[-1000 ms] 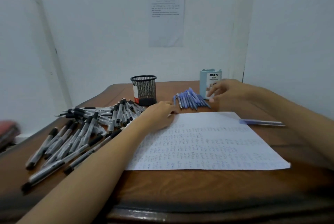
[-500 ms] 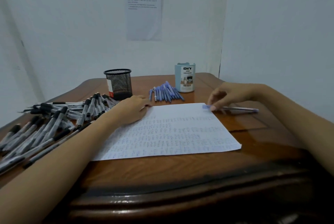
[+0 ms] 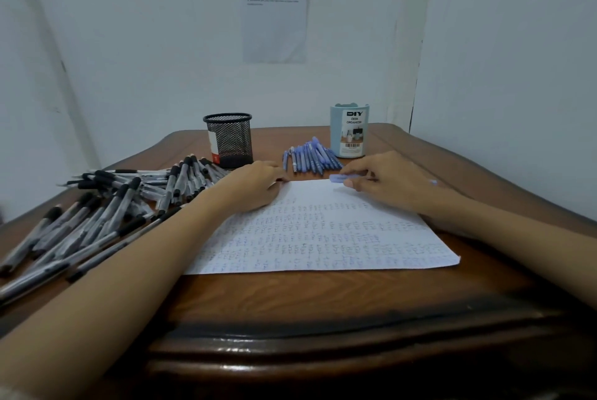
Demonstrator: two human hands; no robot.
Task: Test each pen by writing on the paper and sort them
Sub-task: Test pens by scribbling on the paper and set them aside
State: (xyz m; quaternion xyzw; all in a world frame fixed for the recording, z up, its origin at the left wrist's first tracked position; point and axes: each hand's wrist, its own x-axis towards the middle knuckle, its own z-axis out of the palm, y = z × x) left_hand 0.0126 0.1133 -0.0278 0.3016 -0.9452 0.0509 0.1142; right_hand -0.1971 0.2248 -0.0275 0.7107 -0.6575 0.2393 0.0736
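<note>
The wooden counter (image 3: 290,299) carried the paper (image 3: 323,231), covered in rows of small writing. Left of the paper sprawled a heap of black pens (image 3: 106,206). The left hand (image 3: 255,185) rested on the paper's far left corner, fingers relaxed and holding nothing. The right hand (image 3: 387,181) hovered at the paper's far right corner, pinching a blue pen (image 3: 342,177) between thumb and fingertips. Just beyond the paper lay a row of blue pens (image 3: 310,159), with a mesh cup (image 3: 231,141) and an organizer (image 3: 349,131) behind.

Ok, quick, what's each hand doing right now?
Left hand: open, resting on the paper at its far corner.
Right hand: pinching a blue pen.
</note>
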